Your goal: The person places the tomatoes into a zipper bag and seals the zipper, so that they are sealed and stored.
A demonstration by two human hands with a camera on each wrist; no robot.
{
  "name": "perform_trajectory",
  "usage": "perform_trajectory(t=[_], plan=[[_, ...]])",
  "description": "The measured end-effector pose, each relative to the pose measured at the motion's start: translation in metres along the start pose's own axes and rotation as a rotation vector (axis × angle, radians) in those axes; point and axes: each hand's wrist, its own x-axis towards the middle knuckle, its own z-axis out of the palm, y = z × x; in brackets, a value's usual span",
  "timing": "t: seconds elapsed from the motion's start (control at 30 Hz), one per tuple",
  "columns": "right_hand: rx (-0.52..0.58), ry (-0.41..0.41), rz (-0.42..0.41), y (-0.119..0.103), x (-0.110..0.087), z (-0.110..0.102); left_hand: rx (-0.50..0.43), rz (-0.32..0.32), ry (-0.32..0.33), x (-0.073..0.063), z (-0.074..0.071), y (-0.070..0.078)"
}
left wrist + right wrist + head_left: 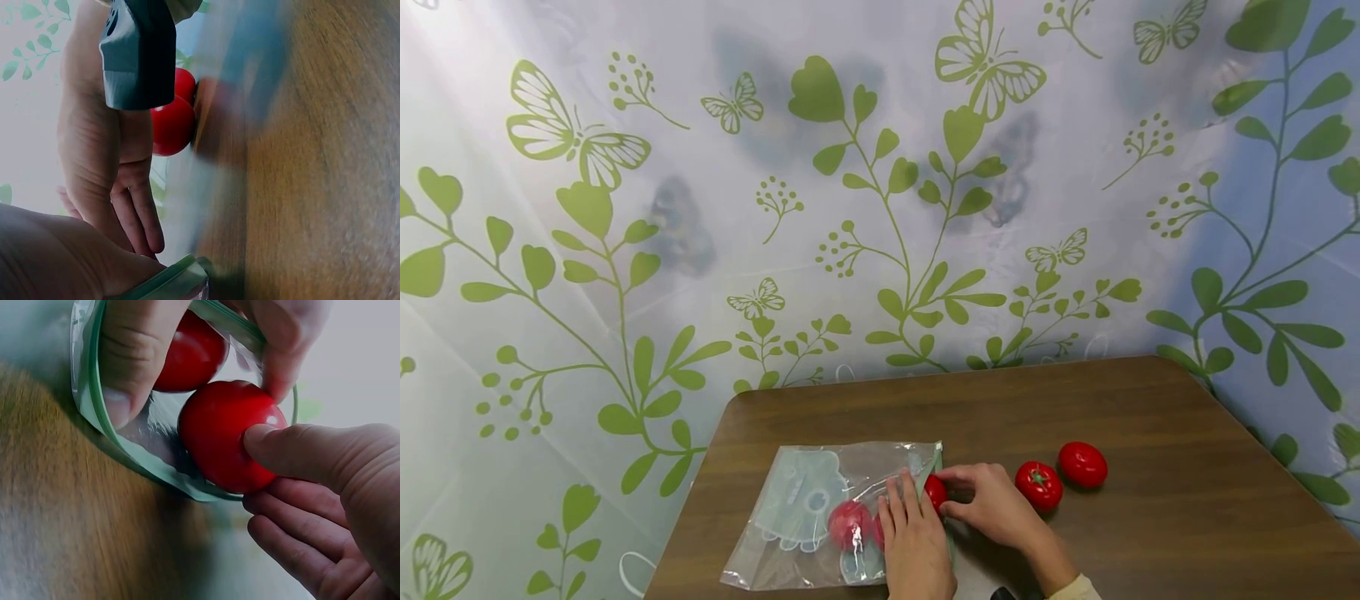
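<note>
Red and glossy, one tomato (219, 434) is clamped in my right grip (992, 504), between thumb and fingertips, at the mouth of the clear zip bag (805, 492). My left grip (917, 537), its fingers straight, rests over this bag. I judge the tomato light and firm but slippery, so it is best held around its widest part; the bag seems limp, better taken by its green rim (94, 381). Farther, two more tomatoes (1039, 487) lie on the brown table (1187, 517), before a butterfly-printed curtain (880, 208).
</note>
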Motion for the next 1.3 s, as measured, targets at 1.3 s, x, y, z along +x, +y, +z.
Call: perform_trajectory(t=[1.3], plan=[[-0.05, 0.168, -0.052, -0.018, 0.023, 0.045, 0.073, 0.035, 0.177, -0.002, 0.001, -0.005]])
